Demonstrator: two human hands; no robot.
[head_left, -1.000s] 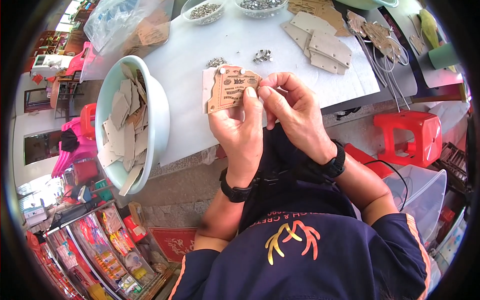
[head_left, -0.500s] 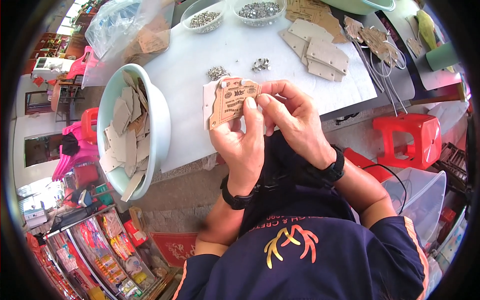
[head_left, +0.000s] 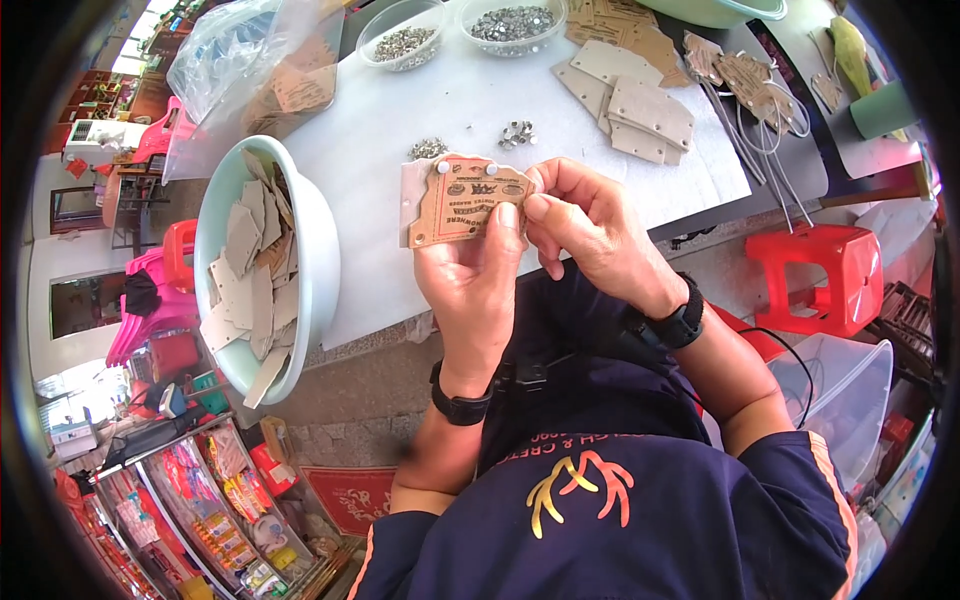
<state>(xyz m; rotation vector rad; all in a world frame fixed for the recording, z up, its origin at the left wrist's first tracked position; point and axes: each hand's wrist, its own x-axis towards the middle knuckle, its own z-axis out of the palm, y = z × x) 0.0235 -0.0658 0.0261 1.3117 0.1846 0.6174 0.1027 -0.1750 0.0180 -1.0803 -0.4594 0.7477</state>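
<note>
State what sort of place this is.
Probably a small workshop, perhaps inside a shop: a pale blue basin heaped with flat tan pieces, small metal parts sorted into a clear tub, and rows of brightly coloured packets nearby.

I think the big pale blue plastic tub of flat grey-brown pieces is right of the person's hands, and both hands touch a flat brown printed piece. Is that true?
Not quite: the pale blue plastic tub of flat grey-brown pieces is left of the left hand and right hand, as the head view shows. Both hands do touch the flat brown printed piece.
</note>
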